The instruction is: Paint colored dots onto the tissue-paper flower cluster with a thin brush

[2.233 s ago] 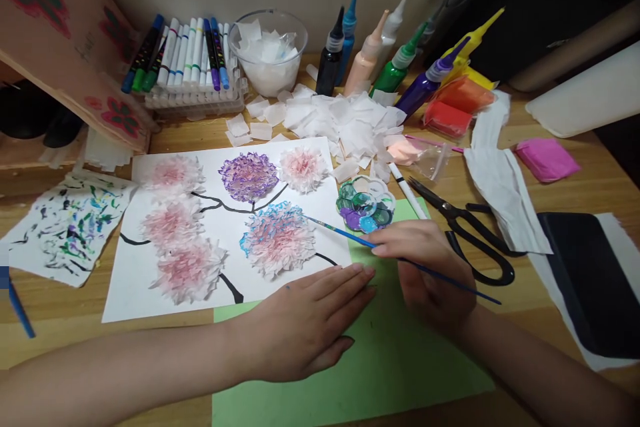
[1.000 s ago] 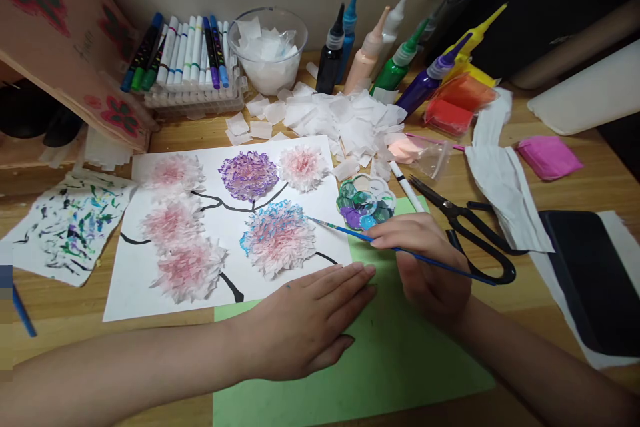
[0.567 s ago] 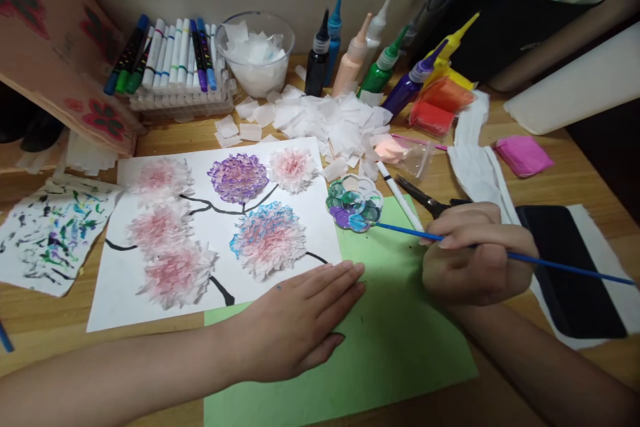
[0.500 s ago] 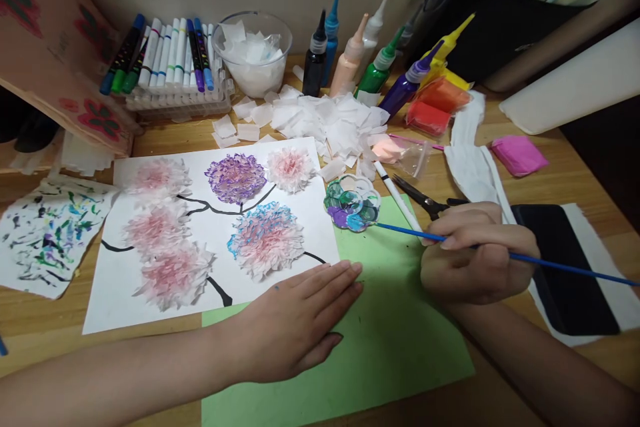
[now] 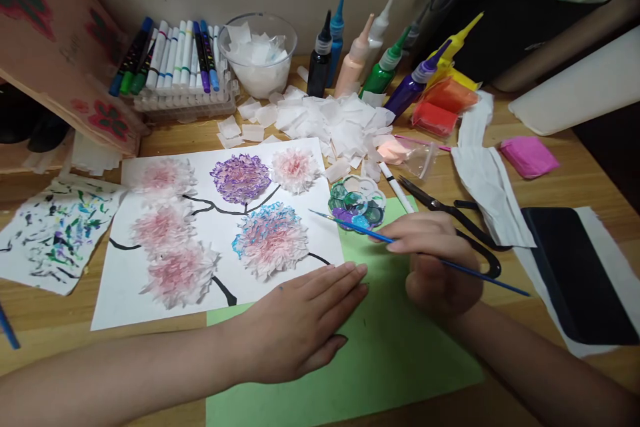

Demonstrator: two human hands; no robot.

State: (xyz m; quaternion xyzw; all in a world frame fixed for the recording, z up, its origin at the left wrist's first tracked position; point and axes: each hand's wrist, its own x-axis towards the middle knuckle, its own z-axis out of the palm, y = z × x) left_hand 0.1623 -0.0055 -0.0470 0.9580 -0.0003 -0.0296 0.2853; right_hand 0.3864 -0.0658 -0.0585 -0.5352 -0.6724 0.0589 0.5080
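In my right hand (image 5: 443, 263) is a thin blue paintbrush (image 5: 415, 248), pinched near its front with the tip pointing left. The tip hovers between the paint palette (image 5: 356, 203), whose wells hold purple, blue, green and white paint, and a pink tissue flower (image 5: 270, 240) with blue-painted upper edges. My left hand (image 5: 305, 320) lies flat, fingers stretched out, over the lower right edge of the white sheet (image 5: 165, 317) and the green paper (image 5: 390, 360). Several pink-and-white tissue flowers and one purple-edged flower (image 5: 240, 178) sit on the sheet, joined by black painted branches.
Paint bottles (image 5: 320, 60) stand at the back beside a bowl of tissue squares (image 5: 257, 57) and a marker set (image 5: 175, 67). Loose tissue squares (image 5: 333, 120) lie in front. Black scissors (image 5: 450, 210), a white marker (image 5: 396, 187) and a phone (image 5: 575, 273) are at right; a paint-smeared paper (image 5: 55, 233) is left.
My right hand has moved left, carrying the paintbrush tip from the palette toward the blue-edged flower. More of the scissors now shows. My left hand stays flat on the paper.
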